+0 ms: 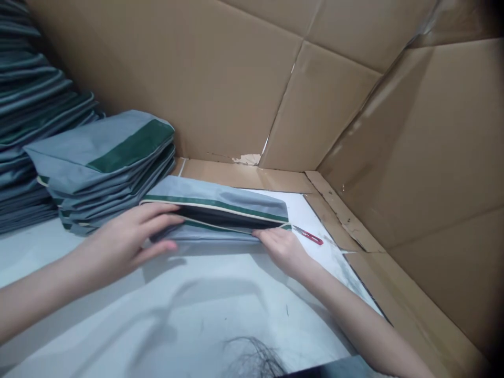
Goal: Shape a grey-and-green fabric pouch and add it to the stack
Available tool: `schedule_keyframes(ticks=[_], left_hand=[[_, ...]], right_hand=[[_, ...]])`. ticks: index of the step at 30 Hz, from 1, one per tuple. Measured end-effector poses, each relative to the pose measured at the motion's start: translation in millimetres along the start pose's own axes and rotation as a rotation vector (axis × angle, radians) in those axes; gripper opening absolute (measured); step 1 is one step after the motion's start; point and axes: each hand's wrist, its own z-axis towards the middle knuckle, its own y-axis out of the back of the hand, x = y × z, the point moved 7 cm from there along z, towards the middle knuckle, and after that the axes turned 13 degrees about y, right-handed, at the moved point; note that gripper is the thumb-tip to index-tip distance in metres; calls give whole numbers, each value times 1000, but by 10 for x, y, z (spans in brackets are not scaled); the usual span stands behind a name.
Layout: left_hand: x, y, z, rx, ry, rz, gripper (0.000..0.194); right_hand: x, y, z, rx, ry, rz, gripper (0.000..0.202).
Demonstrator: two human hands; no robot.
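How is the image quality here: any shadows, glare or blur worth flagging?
Head view: soft overall, slight blur on the left hand; arm shadows fall across the white table; mild sheen on the cardboard wall; dark vignette at the right corners; pouch readable.

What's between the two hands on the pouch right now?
In the head view, only the pouch itself spans between the left hand and right hand: its open mouth, edged with cream piping and a green band.
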Motion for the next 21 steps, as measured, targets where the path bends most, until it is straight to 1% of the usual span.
schedule_keyframes(ticks=[2, 3, 4, 7, 9, 11, 13, 14, 15, 16, 17, 19, 20, 21], left_hand=[[-88, 10, -66, -127, -126, 91, 41], [-95, -5, -85, -151, -153, 105, 37], [-74, -27, -93, -144, -159, 94, 32], [60, -83, -104, 3, -141, -39, 23], [157, -56, -122, 84, -105, -147, 23], [216, -22, -137, 150, -47, -196, 24], [172, -26, -150, 223, -25, -192, 29], [98, -37, -152, 239, -44, -178, 31], [-7, -49, -151, 229, -84, -150, 34], [-138, -62, -147, 185, -139, -105, 36], [-283, -75, -145, 109, -202, -44, 37], [-564, -110, -155, -97, -306, 123, 34], [-670, -132, -162, -188, -325, 194, 30], [-742, -157, -166, -242, -327, 239, 29]], right_hand=[[-52, 50, 31, 43, -12, 55, 30], [-74, 64, 39, 79, -21, 98, 32], [-97, 77, 38, 112, -35, 149, 33], [-153, 129, -5, 185, -86, 328, 31], [-180, 177, -43, 217, -125, 406, 29], [-177, 204, -51, 280, -158, 427, 30], [-137, 229, 18, 317, -178, 357, 31], [-88, 238, 93, 314, -167, 305, 31], [-15, 243, 192, 292, -141, 244, 33], [91, 231, 308, 266, -85, 190, 39], [225, 203, 429, 238, -5, 154, 39], [485, 98, 626, 218, 152, 36, 26], [577, 54, 692, 194, 196, -23, 21], [640, 24, 730, 164, 225, -80, 20]])
